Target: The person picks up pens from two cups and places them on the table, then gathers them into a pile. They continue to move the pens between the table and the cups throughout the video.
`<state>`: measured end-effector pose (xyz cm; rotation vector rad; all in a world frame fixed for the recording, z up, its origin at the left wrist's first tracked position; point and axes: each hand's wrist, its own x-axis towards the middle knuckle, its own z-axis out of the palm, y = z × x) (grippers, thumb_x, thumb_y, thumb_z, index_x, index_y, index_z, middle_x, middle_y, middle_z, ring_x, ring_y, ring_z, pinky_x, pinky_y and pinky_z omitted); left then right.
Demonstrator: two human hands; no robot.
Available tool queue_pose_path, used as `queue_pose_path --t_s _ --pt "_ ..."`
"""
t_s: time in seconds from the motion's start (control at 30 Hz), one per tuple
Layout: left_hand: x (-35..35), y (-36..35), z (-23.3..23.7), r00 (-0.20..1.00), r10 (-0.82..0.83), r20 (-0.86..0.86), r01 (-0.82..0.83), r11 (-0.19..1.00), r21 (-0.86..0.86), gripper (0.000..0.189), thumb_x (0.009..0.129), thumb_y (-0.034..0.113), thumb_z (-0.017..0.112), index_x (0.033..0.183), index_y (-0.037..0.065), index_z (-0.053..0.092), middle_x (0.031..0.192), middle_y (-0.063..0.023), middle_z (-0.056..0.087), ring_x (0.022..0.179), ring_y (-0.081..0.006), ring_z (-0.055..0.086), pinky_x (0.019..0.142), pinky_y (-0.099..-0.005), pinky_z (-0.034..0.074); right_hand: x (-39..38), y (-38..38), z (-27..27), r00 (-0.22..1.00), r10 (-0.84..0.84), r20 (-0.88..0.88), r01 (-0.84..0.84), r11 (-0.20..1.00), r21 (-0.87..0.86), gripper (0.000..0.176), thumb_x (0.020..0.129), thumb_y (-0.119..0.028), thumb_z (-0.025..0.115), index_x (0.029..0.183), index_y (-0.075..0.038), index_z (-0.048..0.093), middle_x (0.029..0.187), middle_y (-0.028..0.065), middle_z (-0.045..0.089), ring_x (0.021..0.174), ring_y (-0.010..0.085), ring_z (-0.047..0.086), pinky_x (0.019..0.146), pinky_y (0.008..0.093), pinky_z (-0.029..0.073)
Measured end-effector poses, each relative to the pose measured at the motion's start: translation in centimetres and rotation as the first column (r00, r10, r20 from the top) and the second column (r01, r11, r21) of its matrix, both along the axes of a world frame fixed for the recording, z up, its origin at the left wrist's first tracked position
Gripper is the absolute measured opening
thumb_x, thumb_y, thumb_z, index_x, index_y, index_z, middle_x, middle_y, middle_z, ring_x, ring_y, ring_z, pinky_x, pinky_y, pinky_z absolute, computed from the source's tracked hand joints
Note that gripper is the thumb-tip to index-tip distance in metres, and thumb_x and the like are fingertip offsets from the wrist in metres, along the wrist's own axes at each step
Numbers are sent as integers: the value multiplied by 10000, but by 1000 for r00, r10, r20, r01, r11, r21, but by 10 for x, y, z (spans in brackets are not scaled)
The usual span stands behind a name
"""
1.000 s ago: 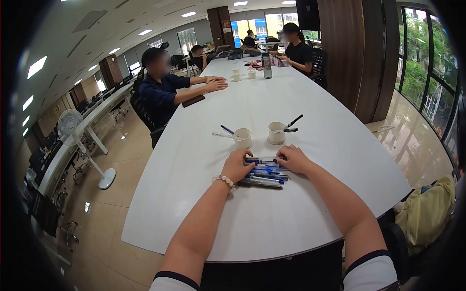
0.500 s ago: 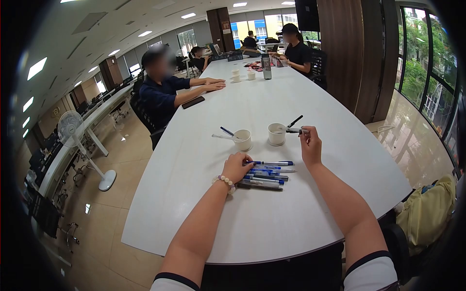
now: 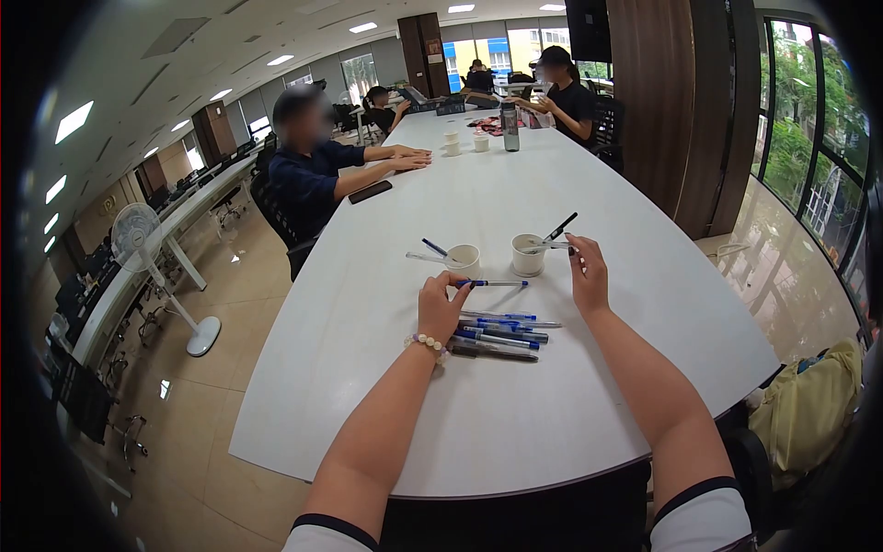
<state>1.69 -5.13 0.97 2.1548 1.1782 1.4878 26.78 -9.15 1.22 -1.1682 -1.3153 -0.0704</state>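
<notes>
From where I stand, the left hand (image 3: 444, 306), at the middle of the frame, is closed in a pinch on a blue pen (image 3: 501, 283), which lies level and points right, its faint shadow falling on the white table (image 3: 543, 419) below. The right hand (image 3: 590, 276), just right of centre, has its fingertips drawn together at the outer end of a pale pen (image 3: 552, 245); I can't tell whether they grip it or only touch it. That pale pen's other end is in the right-hand paper cup (image 3: 527, 261), beside a black pen (image 3: 565, 224) leaning up and right. The left-hand paper cup (image 3: 467, 260), just beyond the left hand, has a dark blue pen (image 3: 434, 247) and a clear pen (image 3: 425, 258) tilted out to the left. Below centre, a loose pile of pens (image 3: 504, 339) lies sideways on the tabletop, near the beaded bracelet (image 3: 426, 341) on the left wrist. Toward the upper left, a person in navy (image 3: 306, 189) sits with both hands resting on the table, a dark phone (image 3: 371, 191) near their forearms.
</notes>
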Motion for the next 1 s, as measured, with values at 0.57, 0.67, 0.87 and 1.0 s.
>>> queue_pose_path --t_s 0.57,0.67,0.87,1.0 --pt "-11 9 7 895 193 402 -261 958 121 107 842 94 607 946 69 613 777 -28 609 590 -108 466 549 -248 396 -5 1 -2 991 39 -129 -31 997 68 220 857 -16 534 1070 -68 524 957 80 649 769 178 630 653 283 495" --pt "-10 2 13 868 131 478 -164 986 27 146 880 71 541 1005 68 615 773 -44 627 652 -105 557 589 -239 432 -4 1 -3 993 27 -119 -19 997 72 169 843 -19 559 1003 -58 519 953 72 651 734 176 634 631 289 499" --pt "-11 13 2 896 120 427 -146 989 29 225 914 62 473 1090 86 611 694 -39 625 688 -97 598 630 -223 444 -3 -1 -6 999 -39 -5 39 994 98 148 810 -4 592 942 -56 549 933 47 643 674 174 614 602 277 493" --pt "-11 14 4 921 91 380 -42 990 -135 238 925 79 448 1088 102 621 645 -19 605 584 -51 524 553 -219 400 -7 -1 -4 1000 -12 13 11 998 69 155 788 12 607 915 -55 549 865 48 608 658 170 588 593 275 479"
